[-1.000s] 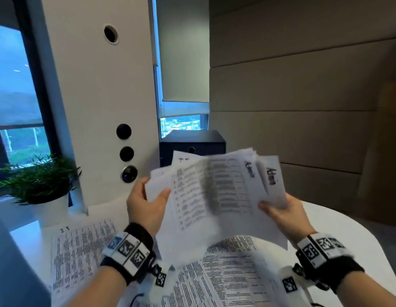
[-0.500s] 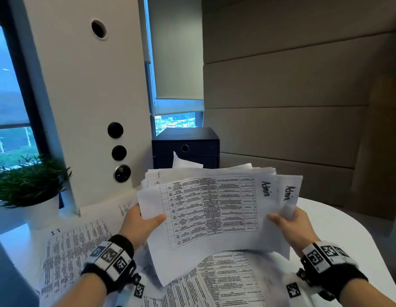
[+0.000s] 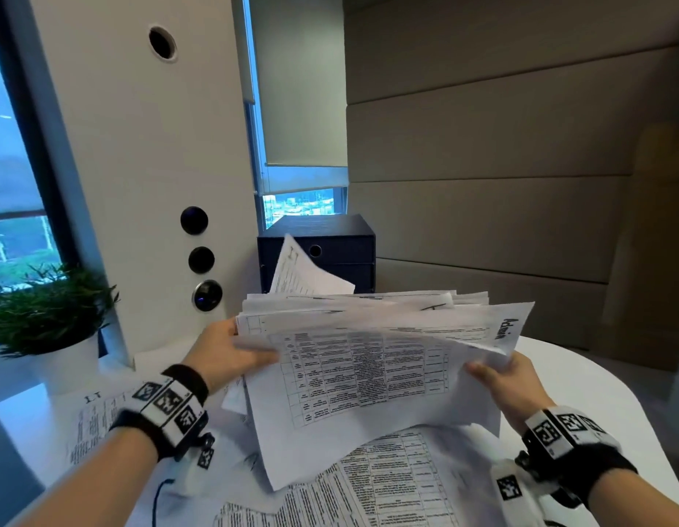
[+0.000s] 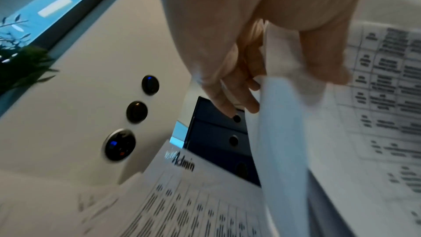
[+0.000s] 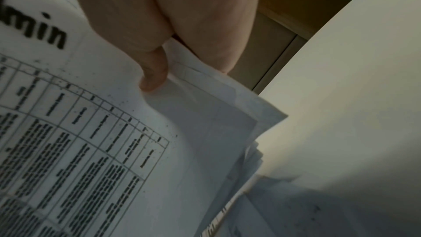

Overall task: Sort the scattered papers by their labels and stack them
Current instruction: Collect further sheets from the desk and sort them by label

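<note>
I hold a loose bundle of printed sheets (image 3: 368, 370) above the white table (image 3: 581, 382). The top sheet bears a table of text and the handwritten label "Admin" (image 3: 507, 329) at its right end. My left hand (image 3: 231, 355) grips the bundle's left edge, thumb on top, fingers (image 4: 230, 96) underneath. My right hand (image 3: 501, 378) pinches the right edge, thumb (image 5: 152, 77) on the top sheet. More sheets lie on the table below (image 3: 387, 484); one at the left is marked "IT" (image 3: 93, 398). Another "Admin" sheet (image 4: 182, 163) lies under the left hand.
A dark blue drawer box (image 3: 319, 252) stands at the table's back, with a curled sheet (image 3: 303, 271) leaning before it. A potted plant (image 3: 45, 317) sits at the left. A white pillar with round buttons (image 3: 201, 260) rises behind the left hand. The table's rounded edge curves at the right.
The bundle has come down and tipped flatter, from held up facing me to lying nearly level over the table. Both hands have kept their grip on its edges.
</note>
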